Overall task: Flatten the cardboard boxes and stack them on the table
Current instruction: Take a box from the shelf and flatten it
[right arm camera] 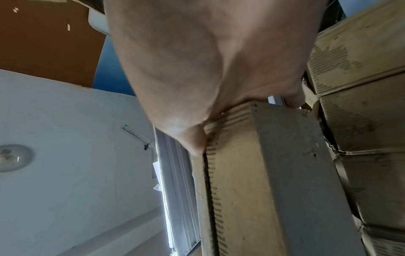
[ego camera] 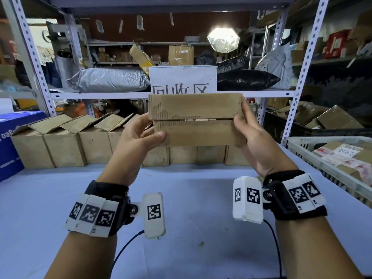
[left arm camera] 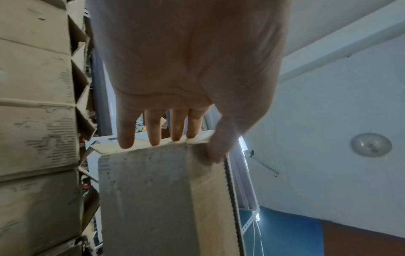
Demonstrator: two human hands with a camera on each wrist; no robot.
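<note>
While both hands hold it in the air, a cardboard box (ego camera: 195, 119) is not yet flattened.
Left hand (ego camera: 136, 141) and right hand (ego camera: 255, 141) each grasp an end above the worktop (ego camera: 181, 198); squeezing unevenly could tear a flap or let it slip.

A right hand (right arm camera: 208, 65) fills the upper centre of the frame, its thumb pressed against the corrugated edge of a cardboard box (right arm camera: 269, 181) that runs from the centre down to the lower right. The fingers are hidden behind the box. More stacked boxes (right arm camera: 361, 104), scuffed and torn at the corners, line the right edge. A white ceiling (right arm camera: 72, 173) spreads across the lower left, with a round lamp (right arm camera: 13, 157) at the far left. A brown panel (right arm camera: 48, 38) sits in the upper left corner.
</note>
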